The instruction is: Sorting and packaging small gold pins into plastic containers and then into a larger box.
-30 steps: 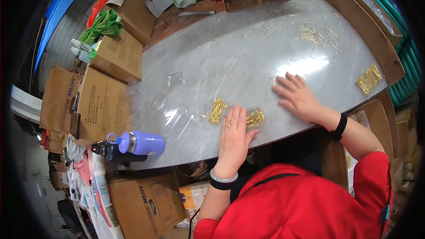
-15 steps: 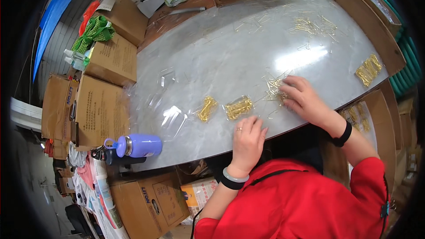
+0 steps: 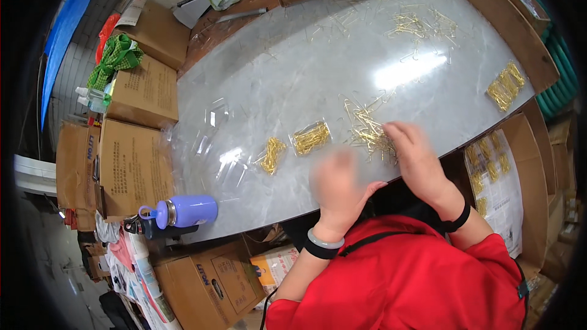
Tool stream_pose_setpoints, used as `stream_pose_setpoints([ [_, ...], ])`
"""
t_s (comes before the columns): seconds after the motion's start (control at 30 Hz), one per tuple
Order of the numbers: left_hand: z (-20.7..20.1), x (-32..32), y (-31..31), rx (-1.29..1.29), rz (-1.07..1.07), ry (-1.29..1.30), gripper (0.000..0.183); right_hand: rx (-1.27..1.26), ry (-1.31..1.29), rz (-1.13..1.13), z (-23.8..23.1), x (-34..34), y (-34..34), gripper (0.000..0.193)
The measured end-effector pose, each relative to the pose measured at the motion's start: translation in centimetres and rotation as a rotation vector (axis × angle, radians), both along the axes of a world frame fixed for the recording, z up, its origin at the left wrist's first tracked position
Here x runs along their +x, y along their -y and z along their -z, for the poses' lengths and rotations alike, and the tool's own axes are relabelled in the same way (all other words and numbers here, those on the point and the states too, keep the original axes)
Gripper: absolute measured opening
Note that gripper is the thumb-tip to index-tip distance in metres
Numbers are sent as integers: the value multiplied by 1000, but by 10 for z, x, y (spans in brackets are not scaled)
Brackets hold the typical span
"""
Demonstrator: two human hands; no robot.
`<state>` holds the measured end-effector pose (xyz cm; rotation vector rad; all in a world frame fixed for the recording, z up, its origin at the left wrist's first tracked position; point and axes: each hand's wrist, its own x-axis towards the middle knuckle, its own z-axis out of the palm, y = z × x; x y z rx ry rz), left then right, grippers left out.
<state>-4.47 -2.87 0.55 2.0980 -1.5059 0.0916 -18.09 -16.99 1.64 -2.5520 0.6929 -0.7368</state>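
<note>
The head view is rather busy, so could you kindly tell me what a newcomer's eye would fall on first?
Probably the bright red shirt at the bottom of the picture, then the purple bottle at the near left corner of the grey table. Next would come the gold-coloured wire pieces heaped loosely beside the fingers of the right hand.

A grey tabletop (image 3: 293,79) reflects white light (image 3: 411,71), brick wall (image 3: 81,55) at left.
</note>
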Motion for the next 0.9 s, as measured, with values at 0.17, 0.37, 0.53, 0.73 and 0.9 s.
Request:
stream_pose_setpoints([
  [0.17,2,-8,8,29,-11,-18,87,-153,-84,67,6,3,4,37],
  [0.37,7,-8,16,65,-48,13,79,228,-15,-144,-9,11,-7,32],
  [0.53,10,-7,19,58,-69,59,70,-66,20,-138,-7,25,35,27],
  [0.73,8,-8,17,-20,-73,-5,64,184,-128,-222,-12,30,3,23],
  [0.9,9,-6,16,-25,-75,-36,53,-9,-63,-59,-6,39,27,21],
])
